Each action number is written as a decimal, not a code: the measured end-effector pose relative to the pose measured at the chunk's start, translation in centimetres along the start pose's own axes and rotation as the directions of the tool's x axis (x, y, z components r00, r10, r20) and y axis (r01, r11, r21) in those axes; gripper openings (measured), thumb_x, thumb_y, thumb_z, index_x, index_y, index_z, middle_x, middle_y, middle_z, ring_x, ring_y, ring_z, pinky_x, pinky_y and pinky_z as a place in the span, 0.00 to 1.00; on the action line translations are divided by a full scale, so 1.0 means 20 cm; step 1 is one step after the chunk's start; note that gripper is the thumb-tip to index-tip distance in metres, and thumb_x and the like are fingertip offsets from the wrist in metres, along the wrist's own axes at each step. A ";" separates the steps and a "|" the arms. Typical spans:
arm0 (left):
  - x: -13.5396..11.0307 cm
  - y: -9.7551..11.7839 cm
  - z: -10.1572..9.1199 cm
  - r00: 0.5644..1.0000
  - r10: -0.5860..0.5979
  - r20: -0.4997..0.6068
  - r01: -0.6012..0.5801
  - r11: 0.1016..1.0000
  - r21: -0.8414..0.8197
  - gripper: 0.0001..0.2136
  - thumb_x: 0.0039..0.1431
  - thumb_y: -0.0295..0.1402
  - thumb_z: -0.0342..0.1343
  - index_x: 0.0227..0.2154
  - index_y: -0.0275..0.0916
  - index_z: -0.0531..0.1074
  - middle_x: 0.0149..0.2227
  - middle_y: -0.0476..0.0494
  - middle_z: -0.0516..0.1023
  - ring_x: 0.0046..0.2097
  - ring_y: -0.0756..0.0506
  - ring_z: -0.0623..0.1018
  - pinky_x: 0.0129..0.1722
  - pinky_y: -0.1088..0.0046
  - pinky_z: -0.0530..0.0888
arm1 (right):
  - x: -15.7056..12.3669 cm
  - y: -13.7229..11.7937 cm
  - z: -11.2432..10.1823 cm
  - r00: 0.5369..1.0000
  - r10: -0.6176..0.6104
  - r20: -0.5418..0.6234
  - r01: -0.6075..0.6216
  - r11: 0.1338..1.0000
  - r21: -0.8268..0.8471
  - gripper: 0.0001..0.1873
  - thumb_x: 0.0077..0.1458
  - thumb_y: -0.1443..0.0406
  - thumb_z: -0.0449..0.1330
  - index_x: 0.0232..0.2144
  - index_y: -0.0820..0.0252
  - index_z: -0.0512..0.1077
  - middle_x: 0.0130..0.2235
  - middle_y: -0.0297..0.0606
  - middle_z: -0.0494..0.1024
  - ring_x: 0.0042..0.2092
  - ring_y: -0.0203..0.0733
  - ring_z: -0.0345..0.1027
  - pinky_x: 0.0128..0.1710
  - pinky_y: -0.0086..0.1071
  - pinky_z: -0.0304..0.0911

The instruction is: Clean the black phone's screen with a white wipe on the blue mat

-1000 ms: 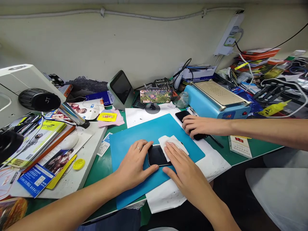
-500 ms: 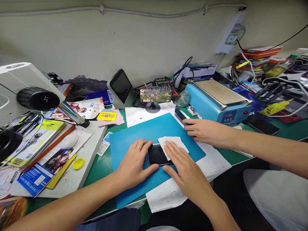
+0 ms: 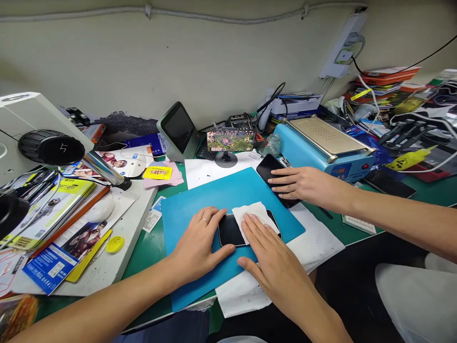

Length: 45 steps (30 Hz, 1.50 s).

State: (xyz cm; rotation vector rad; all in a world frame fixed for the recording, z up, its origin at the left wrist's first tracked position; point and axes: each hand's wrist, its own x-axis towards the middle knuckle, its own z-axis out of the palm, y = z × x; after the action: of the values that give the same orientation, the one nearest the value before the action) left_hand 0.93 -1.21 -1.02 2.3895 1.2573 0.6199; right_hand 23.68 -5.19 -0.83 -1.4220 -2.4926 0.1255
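A smartphone [image 3: 230,230] with a dark screen lies flat on the blue mat [image 3: 210,202]. My left hand [image 3: 203,238] grips its left end, fingers at the far corner and thumb at the near edge. With fingers stretched and pressed down, my right hand [image 3: 269,252] holds a folded white tissue [image 3: 252,212] against the screen. The tissue hides part of the phone; its right end shows beyond. My right thumb is apart from the fingers, over the mat.
Another person's hand [image 3: 300,183] rests on a second dark phone [image 3: 267,166] at the mat's right edge. Behind stand a propped phone [image 3: 230,141] showing a game, a glass jar [image 3: 273,143] and a blue heating machine [image 3: 303,152]. A microscope [image 3: 46,124] rises at left.
The tissue under my right hand has shifted slightly left, uncovering the phone's right end. The other person's second phone now lies flat instead of tilted. My left hand stays put.
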 end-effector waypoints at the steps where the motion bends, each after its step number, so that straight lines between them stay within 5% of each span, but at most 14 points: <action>1: 0.00 0.00 0.00 1.000 -0.002 0.004 0.002 1.000 0.001 0.31 0.65 0.41 0.60 0.66 0.44 0.56 0.60 0.36 0.67 0.62 0.33 0.68 0.60 0.48 0.70 | 0.00 0.00 -0.01 1.000 -0.001 0.004 0.001 1.000 -0.006 0.36 0.69 0.50 0.50 0.70 0.64 0.56 0.70 0.49 0.58 0.70 0.54 0.54 0.64 0.50 0.64; 15: 0.00 0.00 0.01 1.000 0.004 -0.006 -0.004 1.000 0.011 0.31 0.65 0.41 0.60 0.66 0.44 0.56 0.60 0.37 0.68 0.63 0.32 0.68 0.60 0.48 0.70 | -0.03 -0.06 -0.02 1.000 -0.001 0.005 0.001 1.000 -0.017 0.37 0.68 0.48 0.51 0.69 0.63 0.58 0.70 0.47 0.60 0.69 0.54 0.57 0.63 0.48 0.66; 22: -0.02 -0.02 0.03 0.999 0.012 -0.039 -0.012 1.000 0.008 0.31 0.65 0.41 0.60 0.67 0.45 0.55 0.61 0.37 0.68 0.62 0.33 0.68 0.61 0.48 0.70 | 0.13 -0.10 -0.04 0.996 -0.044 0.081 0.030 0.987 0.158 0.40 0.67 0.46 0.50 0.69 0.66 0.57 0.70 0.49 0.58 0.71 0.53 0.52 0.67 0.50 0.59; 34: -0.01 -0.02 0.04 0.999 0.029 -0.029 -0.029 1.000 -0.004 0.32 0.63 0.33 0.59 0.67 0.46 0.51 0.60 0.37 0.67 0.61 0.34 0.68 0.61 0.48 0.70 | 0.17 -0.17 -0.03 0.994 -0.081 0.067 0.064 0.971 0.229 0.38 0.68 0.47 0.50 0.69 0.67 0.58 0.70 0.45 0.58 0.71 0.48 0.52 0.70 0.45 0.54; 45: 0.00 -0.01 0.01 1.000 -0.017 0.008 0.017 1.000 0.005 0.33 0.64 0.43 0.60 0.67 0.44 0.54 0.61 0.36 0.68 0.63 0.32 0.68 0.60 0.48 0.70 | 0.00 0.16 -0.05 0.998 0.055 -0.023 -0.055 0.998 -0.023 0.33 0.70 0.51 0.49 0.68 0.65 0.60 0.69 0.47 0.62 0.69 0.51 0.57 0.64 0.48 0.64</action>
State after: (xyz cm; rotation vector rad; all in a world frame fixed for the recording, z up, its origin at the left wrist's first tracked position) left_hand 0.88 -1.16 -1.35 2.3804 1.2767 0.6021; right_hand 26.68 -3.64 -0.47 -1.4937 -2.4456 0.0900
